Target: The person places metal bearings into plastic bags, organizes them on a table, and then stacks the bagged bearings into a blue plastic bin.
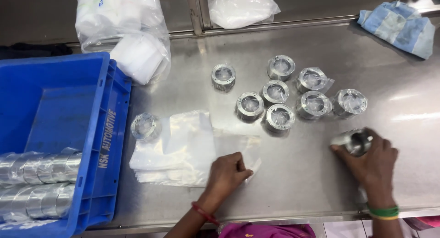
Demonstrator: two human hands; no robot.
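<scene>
At a steel desk (321, 183), a person's right hand (373, 162) reaches in from the lower right, wrist banded in green, fingers curled over a shiny metal ring (356, 142) in clear wrap, grasping it just above the desk surface near the right front. The left hand (227, 174), arm angled up from the bottom edge with a red thread at the wrist, rests knuckles-up on a stack of clear plastic bags (183, 151), thumb and fingers pinched on the edge of the top bag. Just left of the stack's upper corner sits one loose ring (145, 126). Beyond the hands, a cluster of eight wrapped rings (286, 93) stands mid-desk, well apart from both. A blue crate (98, 142) at the left holds rows of wrapped rings (36, 183). A bag of white packing (126, 32) and a second plastic bag (243, 9) lie at the back; a blue cloth (398, 29) is bunched at the far right.
</scene>
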